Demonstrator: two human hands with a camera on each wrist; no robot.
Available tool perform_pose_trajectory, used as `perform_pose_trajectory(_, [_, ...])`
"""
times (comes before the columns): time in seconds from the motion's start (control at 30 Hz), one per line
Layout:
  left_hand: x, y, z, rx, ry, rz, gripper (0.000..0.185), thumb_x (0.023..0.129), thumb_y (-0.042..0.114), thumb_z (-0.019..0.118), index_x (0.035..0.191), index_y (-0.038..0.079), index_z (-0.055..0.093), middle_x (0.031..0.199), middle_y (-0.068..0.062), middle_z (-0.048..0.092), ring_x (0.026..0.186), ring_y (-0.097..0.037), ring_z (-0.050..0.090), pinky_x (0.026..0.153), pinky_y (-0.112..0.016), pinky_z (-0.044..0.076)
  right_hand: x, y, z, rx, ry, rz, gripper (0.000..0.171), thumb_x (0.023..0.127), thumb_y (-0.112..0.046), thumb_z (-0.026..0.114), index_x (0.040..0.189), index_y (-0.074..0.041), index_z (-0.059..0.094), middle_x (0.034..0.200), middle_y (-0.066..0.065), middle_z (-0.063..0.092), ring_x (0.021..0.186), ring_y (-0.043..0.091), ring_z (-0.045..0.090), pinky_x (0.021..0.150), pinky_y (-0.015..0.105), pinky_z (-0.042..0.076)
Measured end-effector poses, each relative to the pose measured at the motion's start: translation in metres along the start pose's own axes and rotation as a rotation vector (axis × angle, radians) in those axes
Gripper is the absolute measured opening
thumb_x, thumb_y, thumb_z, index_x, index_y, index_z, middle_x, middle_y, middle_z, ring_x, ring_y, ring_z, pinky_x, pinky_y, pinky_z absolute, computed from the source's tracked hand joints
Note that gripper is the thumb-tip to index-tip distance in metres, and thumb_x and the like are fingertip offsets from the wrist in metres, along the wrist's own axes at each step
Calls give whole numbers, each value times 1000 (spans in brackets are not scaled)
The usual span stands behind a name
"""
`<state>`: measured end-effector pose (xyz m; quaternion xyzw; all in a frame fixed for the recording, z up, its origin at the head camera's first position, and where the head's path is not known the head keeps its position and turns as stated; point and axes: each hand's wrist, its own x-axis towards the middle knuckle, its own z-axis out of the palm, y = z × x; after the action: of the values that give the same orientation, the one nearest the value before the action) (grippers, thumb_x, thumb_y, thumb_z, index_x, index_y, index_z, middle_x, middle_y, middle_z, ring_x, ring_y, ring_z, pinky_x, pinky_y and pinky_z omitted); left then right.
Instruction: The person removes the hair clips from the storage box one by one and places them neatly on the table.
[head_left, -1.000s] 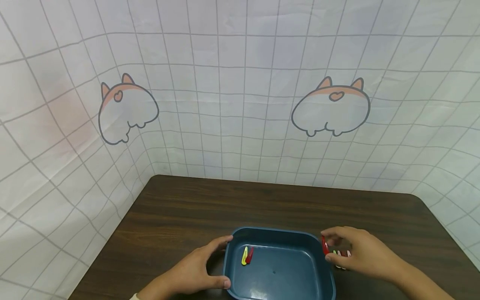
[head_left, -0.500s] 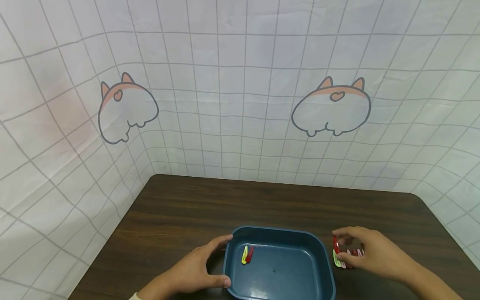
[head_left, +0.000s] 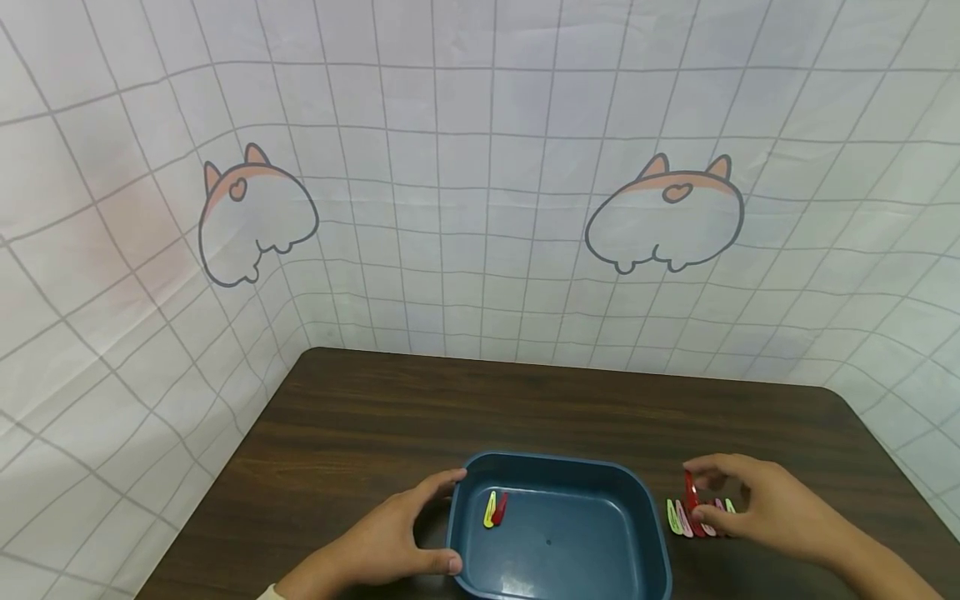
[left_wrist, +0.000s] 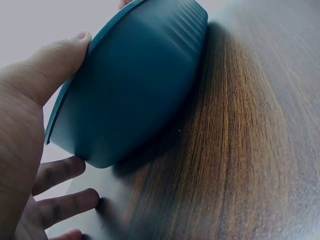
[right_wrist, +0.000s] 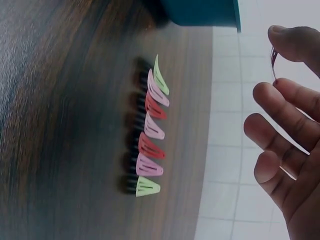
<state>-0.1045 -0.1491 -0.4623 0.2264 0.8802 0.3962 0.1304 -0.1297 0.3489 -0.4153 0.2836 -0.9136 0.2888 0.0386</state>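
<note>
My left hand (head_left: 397,531) rests with spread fingers against the left side of a blue plastic bin (head_left: 555,537); in the left wrist view its thumb (left_wrist: 65,60) touches the bin's rim. Inside the bin, at the left, lie a yellow snap hair clip (head_left: 490,510) and a red one (head_left: 500,510). To the right of the bin, my right hand (head_left: 757,498) pinches another red snap hair clip (head_left: 691,492) between thumb and fingertips. It is raised above a row of hair clips (right_wrist: 153,127), which the hand partly hides in the head view.
The row holds several green, pink and red clips side by side on the dark wooden table (head_left: 450,408), close to the bin's right wall. A white gridded cloth (head_left: 480,208) with cartoon animal prints hangs behind and at both sides.
My right hand has moved to the right, away from the bin's right rim and over the row, still pinching the red hair clip. My left hand and the bin have stayed in place.
</note>
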Motion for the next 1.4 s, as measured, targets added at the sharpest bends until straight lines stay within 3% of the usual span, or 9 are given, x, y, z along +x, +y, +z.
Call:
perform_pose_trajectory(0.27, [0, 1, 0, 5, 3, -10, 93, 83, 55, 82, 158, 40, 30, 142, 5, 57, 129, -27, 55, 104, -70, 36, -4, 8, -4, -63, 3, 17, 42, 87, -36, 84, 124, -23, 68, 98, -22, 64, 84, 4, 60, 63, 24, 44])
perform_pose_trajectory(0.5, [-1, 1, 0, 6, 5, -7, 93, 82, 57, 81, 158, 40, 30, 142, 5, 57, 129, -26, 54, 105, -69, 36, -8, 15, -5, -93, 20, 41, 43, 86, -35, 85, 123, -21, 70, 98, -23, 64, 86, 4, 61, 66, 26, 48])
perform_pose_trajectory(0.83, [0, -2, 0, -9, -2, 23, 94, 83, 59, 80, 159, 39, 29, 141, 8, 57, 128, -22, 55, 104, -65, 39, -12, 25, -7, -101, -24, 135, 47, 86, -42, 83, 124, -19, 69, 102, -21, 65, 89, 5, 60, 68, 27, 49])
perform_pose_trajectory(1.4, [0, -3, 0, -5, -3, 16, 94, 83, 59, 80, 159, 39, 29, 140, 9, 57, 127, -22, 55, 103, -65, 40, -23, 39, -6, -132, 9, 146, 45, 84, -38, 85, 122, -18, 71, 102, -18, 68, 88, 1, 57, 66, 26, 49])
